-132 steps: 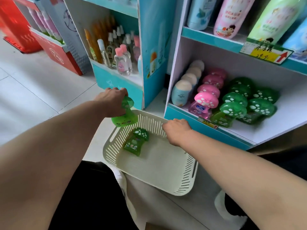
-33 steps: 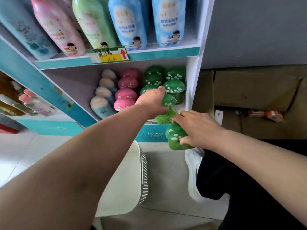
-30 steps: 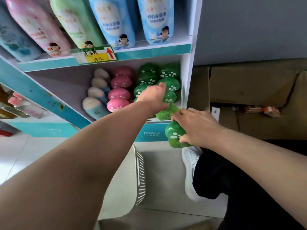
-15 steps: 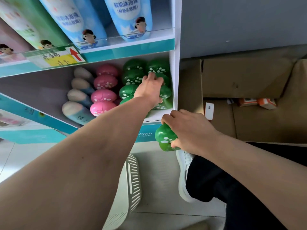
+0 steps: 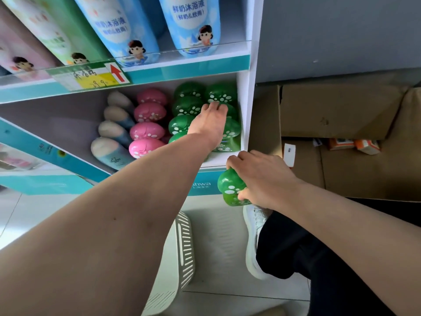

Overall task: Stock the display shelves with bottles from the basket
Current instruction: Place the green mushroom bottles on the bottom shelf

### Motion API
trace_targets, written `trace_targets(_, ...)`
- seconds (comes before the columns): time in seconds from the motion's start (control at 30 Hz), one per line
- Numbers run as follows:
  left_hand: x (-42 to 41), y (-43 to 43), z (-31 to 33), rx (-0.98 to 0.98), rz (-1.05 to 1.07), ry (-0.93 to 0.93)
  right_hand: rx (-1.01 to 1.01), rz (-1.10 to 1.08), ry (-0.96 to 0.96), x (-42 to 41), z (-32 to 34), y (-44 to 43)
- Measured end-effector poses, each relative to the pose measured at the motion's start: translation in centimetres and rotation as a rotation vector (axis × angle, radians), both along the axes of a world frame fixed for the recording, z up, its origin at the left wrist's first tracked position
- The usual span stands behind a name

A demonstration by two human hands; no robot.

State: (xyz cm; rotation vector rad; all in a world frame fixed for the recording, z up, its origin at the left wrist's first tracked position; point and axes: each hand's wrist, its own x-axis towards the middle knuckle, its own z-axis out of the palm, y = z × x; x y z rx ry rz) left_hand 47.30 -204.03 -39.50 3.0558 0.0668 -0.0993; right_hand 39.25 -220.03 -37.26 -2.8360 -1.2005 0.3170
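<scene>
the right hand (image 5: 262, 179) has its grip closed round one green bottle (image 5: 230, 187) with a white-spotted mushroom cap, held just in front of and below the lower shelf (image 5: 218, 159), at its right end. the left hand (image 5: 210, 120) reaches far into that shelf, grip slack and holding nothing, with fingers laid straight on the green mushroom bottles (image 5: 188, 106) standing there. these run back in two rows: four caps show in the left row, while the hand hides part of the right row, so its count cannot be told. left of them stand four pink mushroom bottles (image 5: 145, 131) in one row, then four beige-capped blue bottles (image 5: 111, 153). the teal front lip (image 5: 206, 189) reads "hwa", its start covered by the left forearm (image 5: 114, 224). on the upper shelf two tall blue bottles (image 5: 193, 26) read "鲜奶沐浴液" — left of them one tall green bottle (image 5: 57, 30) and one tall pink bottle (image 5: 16, 53). a price tag (image 5: 91, 76) bears a red arrow and handwriting. the white basket (image 5: 182, 254) sits on the floor (image 5: 227, 299), near and below.
</scene>
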Motion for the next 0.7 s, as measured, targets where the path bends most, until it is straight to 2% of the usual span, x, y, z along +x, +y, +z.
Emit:
trace_targets(0.3, -6.5, 5.3, 3.1, -0.045, -0.057, -0.037, 0.022, -0.067, -0.014, 0.3, 0.8, 2.7)
trace_targets(0.5, -11.9, 9.0, 2.5, -0.029, -0.02, -0.016, 0.014, -0.148, -0.085, 1.4, 1.0, 5.6)
trace_targets(0.7, -14.3, 11.2, 1.1, -0.114, -0.009, -0.027, 0.018, -0.184, -0.225, 2.9, 0.8, 7.5)
